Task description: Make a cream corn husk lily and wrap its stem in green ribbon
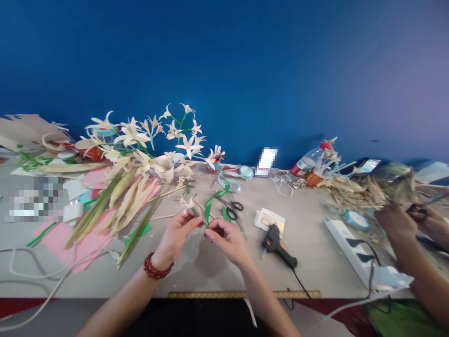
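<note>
Above the table's front half, my left hand (180, 234) pinches the green stem of a small cream flower (188, 204). Fingertips closed, my right hand (228, 238) grips the lower part of a green ribbon (209, 208), which loops upward from the stem. Both hands nearly meet, and the exact contact of ribbon and stem is partly hidden by fingers. Just beyond my right hand lie black-handled scissors (233, 210). A black glue gun (278, 245) rests farther right, beside a white pad (269, 221).
Cream flowers (131, 133) stand in cups at the back left, with corn husks (131, 206) on pink paper (73, 245) in front. A power strip (351, 252), a bottle (305, 161) and a co-worker's hands (398, 222) are at right. A blue wall (224, 70) rises behind.
</note>
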{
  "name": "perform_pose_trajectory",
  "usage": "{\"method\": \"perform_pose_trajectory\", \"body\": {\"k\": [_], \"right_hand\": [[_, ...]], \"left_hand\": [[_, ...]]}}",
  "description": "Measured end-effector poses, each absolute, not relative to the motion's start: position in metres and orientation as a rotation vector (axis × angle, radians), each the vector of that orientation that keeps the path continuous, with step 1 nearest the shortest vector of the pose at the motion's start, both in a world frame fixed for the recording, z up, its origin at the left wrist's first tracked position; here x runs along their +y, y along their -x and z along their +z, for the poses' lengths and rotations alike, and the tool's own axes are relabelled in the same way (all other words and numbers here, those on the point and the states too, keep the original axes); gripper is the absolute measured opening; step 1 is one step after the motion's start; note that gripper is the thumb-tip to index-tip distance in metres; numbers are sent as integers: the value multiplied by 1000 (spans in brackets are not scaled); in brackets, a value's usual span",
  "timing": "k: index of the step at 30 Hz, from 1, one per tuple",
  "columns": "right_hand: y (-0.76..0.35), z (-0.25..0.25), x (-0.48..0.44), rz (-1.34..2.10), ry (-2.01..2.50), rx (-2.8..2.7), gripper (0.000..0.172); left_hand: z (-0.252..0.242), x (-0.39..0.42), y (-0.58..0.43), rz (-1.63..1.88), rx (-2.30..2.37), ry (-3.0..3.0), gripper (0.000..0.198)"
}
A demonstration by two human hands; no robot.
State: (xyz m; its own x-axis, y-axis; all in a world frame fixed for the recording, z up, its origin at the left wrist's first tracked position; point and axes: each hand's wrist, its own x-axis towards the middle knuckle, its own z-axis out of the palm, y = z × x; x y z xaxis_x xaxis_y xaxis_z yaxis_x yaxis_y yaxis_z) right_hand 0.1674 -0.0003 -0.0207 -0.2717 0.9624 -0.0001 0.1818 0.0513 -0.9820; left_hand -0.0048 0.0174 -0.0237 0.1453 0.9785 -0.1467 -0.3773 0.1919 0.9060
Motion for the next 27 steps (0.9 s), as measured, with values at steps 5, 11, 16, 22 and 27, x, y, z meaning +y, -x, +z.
{"method": "perform_pose_trajectory", "body": {"k": [5, 11, 16, 22, 27], "right_hand": [[-166, -18, 0, 1311, 1177, -1536, 25], [-166, -16, 1, 1257, 1170, -1545, 21], [-163, -24, 2, 1219, 1213, -1547, 21], [-165, -35, 28, 681, 1544, -1825, 20], [-153, -41, 61, 412, 1700, -1916, 12]], "left_hand": [[-22, 17, 4, 1155, 903, -904, 15], [-24, 18, 4, 1146, 945, -957, 16], [-28, 19, 3, 1104, 948, -1042, 16], [-30, 21, 17, 1084, 1079, -1131, 33], [-38, 17, 35, 1127, 1230, -1270, 23]]}}
